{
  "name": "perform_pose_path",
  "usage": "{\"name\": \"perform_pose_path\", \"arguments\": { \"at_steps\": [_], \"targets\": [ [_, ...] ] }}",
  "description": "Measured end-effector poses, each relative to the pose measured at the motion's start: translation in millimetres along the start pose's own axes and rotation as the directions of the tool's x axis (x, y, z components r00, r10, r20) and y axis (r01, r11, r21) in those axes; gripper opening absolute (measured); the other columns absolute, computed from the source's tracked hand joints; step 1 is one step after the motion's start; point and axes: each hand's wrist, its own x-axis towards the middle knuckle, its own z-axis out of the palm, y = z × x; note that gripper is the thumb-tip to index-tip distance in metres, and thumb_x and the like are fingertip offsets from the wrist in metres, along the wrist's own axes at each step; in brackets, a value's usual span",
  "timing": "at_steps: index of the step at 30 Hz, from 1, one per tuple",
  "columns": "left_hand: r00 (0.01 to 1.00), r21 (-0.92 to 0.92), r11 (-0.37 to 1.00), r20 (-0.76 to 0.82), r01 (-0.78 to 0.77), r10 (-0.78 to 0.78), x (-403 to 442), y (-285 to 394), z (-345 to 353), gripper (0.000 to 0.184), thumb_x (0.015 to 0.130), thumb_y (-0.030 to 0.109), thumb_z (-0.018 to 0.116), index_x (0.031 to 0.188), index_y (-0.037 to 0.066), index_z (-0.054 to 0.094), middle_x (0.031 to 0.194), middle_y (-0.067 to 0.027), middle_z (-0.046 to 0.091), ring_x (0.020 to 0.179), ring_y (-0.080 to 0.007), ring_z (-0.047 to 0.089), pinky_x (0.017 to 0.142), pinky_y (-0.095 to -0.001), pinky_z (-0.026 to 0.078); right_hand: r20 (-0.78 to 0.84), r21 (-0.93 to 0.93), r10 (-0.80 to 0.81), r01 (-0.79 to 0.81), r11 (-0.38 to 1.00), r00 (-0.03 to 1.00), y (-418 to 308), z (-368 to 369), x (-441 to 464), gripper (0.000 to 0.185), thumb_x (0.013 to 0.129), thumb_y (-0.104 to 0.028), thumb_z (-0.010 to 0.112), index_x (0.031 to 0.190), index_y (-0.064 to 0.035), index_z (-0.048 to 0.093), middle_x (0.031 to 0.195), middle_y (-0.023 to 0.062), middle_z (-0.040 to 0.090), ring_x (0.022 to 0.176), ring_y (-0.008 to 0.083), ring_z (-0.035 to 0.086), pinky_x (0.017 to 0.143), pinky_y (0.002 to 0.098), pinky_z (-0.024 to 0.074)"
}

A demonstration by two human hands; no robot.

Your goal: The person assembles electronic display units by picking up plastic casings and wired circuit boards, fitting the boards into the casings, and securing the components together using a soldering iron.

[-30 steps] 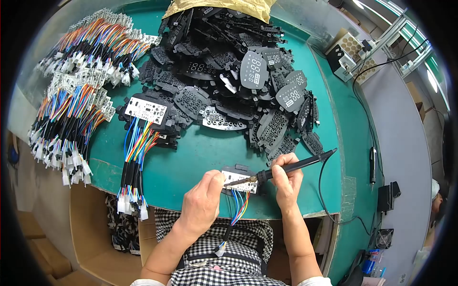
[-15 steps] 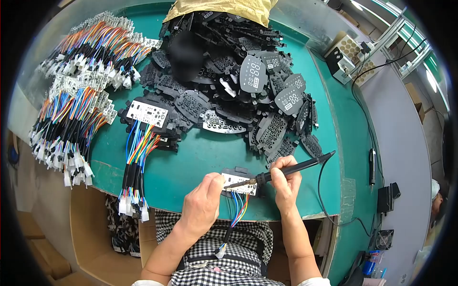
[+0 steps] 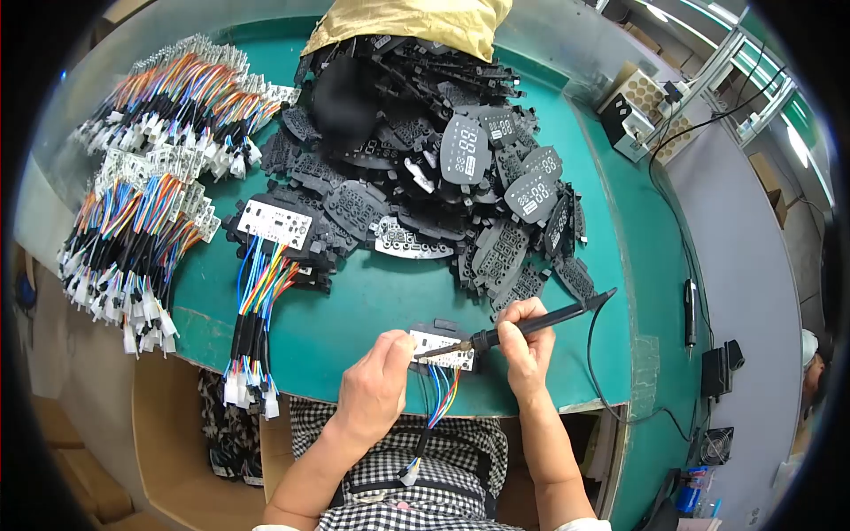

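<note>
A white circuit board (image 3: 431, 344) lies on a black plastic housing (image 3: 446, 326) near the table's front edge. Its coloured wires (image 3: 438, 396) run down over the edge to a white connector (image 3: 410, 473) against the checked apron. My left hand (image 3: 375, 382) is closed, thumb and fingers pinched at the board's left end; the fingertips hide whether a thin wire is also held there. In my right hand (image 3: 529, 347) is a black soldering iron (image 3: 562, 315), gripped like a pen. Its tip slants left and down across the board, close to my left fingertips.
Wired boards (image 3: 275, 224) rest on housings at left centre, beside a large pile of wired boards (image 3: 133, 239). Black display housings (image 3: 425, 159) spill from a yellow sack (image 3: 412, 22). The iron's cord (image 3: 595, 367) loops right. Cardboard boxes (image 3: 168, 442) stand below.
The view has shifted slightly. Both hands stay at the board, and the soldering iron's tip remains over it with little visible movement.
</note>
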Motion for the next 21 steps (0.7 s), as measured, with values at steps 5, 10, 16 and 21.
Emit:
{"name": "perform_pose_path", "arguments": {
  "at_steps": [5,10,16,21],
  "targets": [
    [0.998,0.038,0.998,-0.038,-0.039,0.041,6,6,-6,0.021,0.069,-0.006,0.055,0.089,0.001,0.051,0.090,-0.0129,0.055,0.080,-0.0309,0.056,0.068,-0.0368,0.047,-0.228,0.195,-0.261,0.306,0.932,0.938,-10,-6,14,0.011,0.083,-0.013,0.051,0.081,-0.0072,0.041,0.066,0.0006,0.041,0.051,0.0059,0.035,0.041,0.0191,0.0274],
    [0.997,0.015,0.997,-0.045,0.070,-0.069,11,7,-17,0.021,0.068,-0.005,0.059,0.087,0.002,0.052,0.080,-0.0133,0.055,0.077,-0.0322,0.053,0.068,-0.0392,0.043,-0.503,0.158,-0.259,0.382,0.911,0.825,-34,-27,15,0.010,0.085,-0.014,0.047,0.082,-0.0063,0.042,0.068,0.0013,0.041,0.047,0.0035,0.031,0.038,0.0166,0.0222],
    [0.929,0.279,0.946,-0.365,0.164,-0.054,60,-20,-126,0.024,0.071,-0.010,0.054,0.091,0.001,0.049,0.077,-0.0118,0.058,0.066,-0.0217,0.058,0.062,-0.0296,0.046,-0.597,0.152,-0.262,0.428,0.891,0.758,-30,-62,16,0.014,0.088,-0.016,0.048,0.079,-0.0082,0.039,0.065,-0.0010,0.037,0.047,0.0030,0.027,0.039,0.0165,0.0232],
    [0.949,0.300,0.924,-0.275,0.236,-0.153,87,-77,-152,0.024,0.071,-0.008,0.053,0.092,0.001,0.047,0.075,-0.0168,0.058,0.074,-0.0340,0.059,0.067,-0.0407,0.045,-0.635,0.207,-0.195,0.408,0.889,0.747,-32,-63,14,0.013,0.087,-0.016,0.047,0.079,-0.0069,0.042,0.067,0.0015,0.044,0.046,0.0023,0.030,0.038,0.0160,0.0238]
  ]
}}
